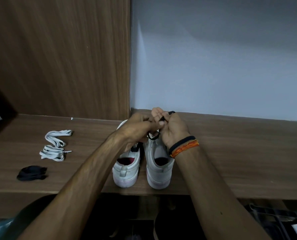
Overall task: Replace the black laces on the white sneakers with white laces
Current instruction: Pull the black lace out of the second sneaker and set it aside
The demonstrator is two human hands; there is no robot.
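Both hands, left hand (140, 125) and right hand (172, 129), hold a black lace (153, 136) in pinching fingers above the 2 sneakers (159, 163) on the table (231, 153). A careless tug could tangle it or tip a sneaker; white laces (55, 144) wait left.

left sneaker (126, 168): white, heel toward the camera, black lacing still showing at its tongue
right sneaker (159, 170): white, just beside it, parallel
black lace (153, 136): loop above the right sneaker, held in both hands
white laces (55, 144): two loose bundles, left on the shelf
removed black lace (31, 173): bunched, nearer the edge
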